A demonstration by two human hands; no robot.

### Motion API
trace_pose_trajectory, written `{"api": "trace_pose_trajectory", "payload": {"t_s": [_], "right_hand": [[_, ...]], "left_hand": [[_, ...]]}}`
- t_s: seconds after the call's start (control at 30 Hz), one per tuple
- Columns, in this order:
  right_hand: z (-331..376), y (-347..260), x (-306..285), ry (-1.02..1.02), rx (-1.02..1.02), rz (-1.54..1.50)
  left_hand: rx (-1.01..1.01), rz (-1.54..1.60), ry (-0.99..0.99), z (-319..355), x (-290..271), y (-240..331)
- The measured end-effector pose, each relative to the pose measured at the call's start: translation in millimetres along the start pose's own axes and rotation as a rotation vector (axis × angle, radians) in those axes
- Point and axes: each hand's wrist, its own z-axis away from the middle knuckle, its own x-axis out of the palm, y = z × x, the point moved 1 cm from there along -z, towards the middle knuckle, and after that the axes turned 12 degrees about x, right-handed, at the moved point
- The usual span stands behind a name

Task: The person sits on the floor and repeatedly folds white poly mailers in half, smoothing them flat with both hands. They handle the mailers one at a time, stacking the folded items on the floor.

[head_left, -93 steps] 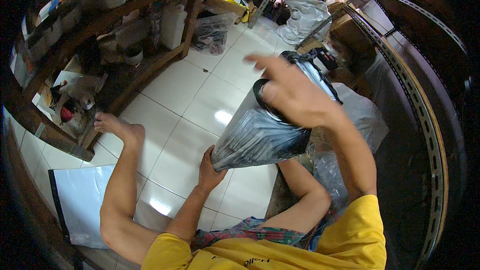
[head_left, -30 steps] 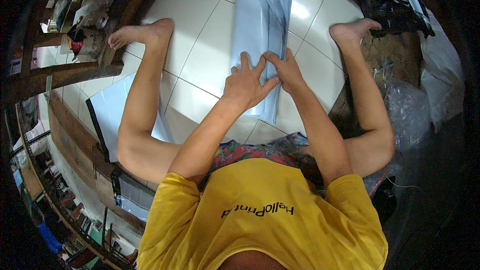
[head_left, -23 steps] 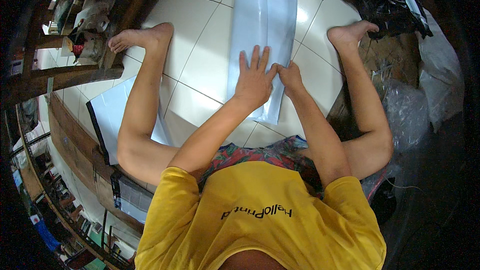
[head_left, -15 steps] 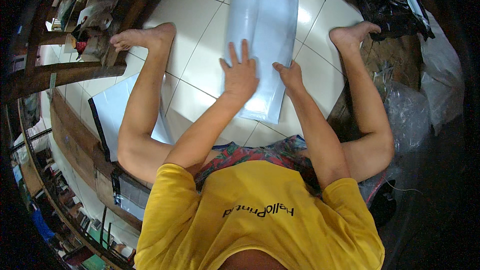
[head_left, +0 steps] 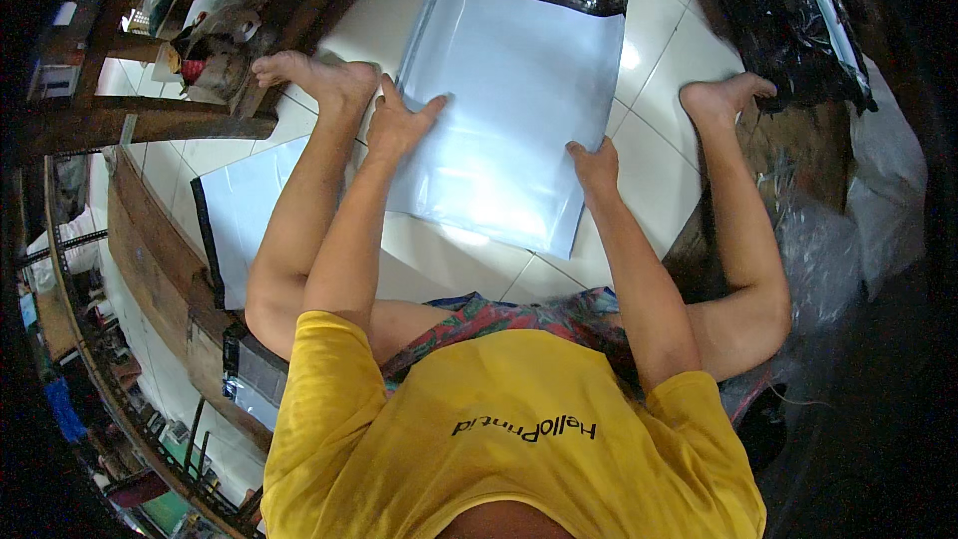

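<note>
- Between both hands' fingers, a pale blue-white, rectangular, glossy plastic sheet with a black-banded far edge point(head_left: 509, 120), rolled up a moment ago, now lies flat, its face exposed.
- Left hand point(head_left: 399, 128): fingers spread at the left edge.
- Right hand point(head_left: 597, 172): thumb on the right edge; cannot tell whether pinching.
- Nearer than the fingers: dark lettering point(head_left: 524, 426) on a yellow cloth shirt point(head_left: 519, 369).

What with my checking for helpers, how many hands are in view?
2: the left hand on the left edge of the pale bag, the right hand at its right edge. No other hands show.
</note>
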Motion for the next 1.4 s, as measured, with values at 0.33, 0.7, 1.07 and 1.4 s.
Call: {"api": "trace_pose_trajectory", "payload": {"t_s": [0.33, 0.7, 1.07, 1.4], "right_hand": [[-54, 14, -29, -0.128, -0.082, 0.059], [-85, -50, -94, -0.145, -0.237, 0.404], [-96, -29, -89, -0.191, -0.333, 0.234], [-101, -15, -84, -0.203, -0.194, 0.090]], "left_hand": [[-0.073, 0.453, -0.103, 1, 28, -34], [-0.071, 0.503, 0.103, 83, 64, 51], [-0.181, 0.504, 0.172, 83, 78, 54], [-0.221, 0.516, 0.100, 78, 62, 63]]}}
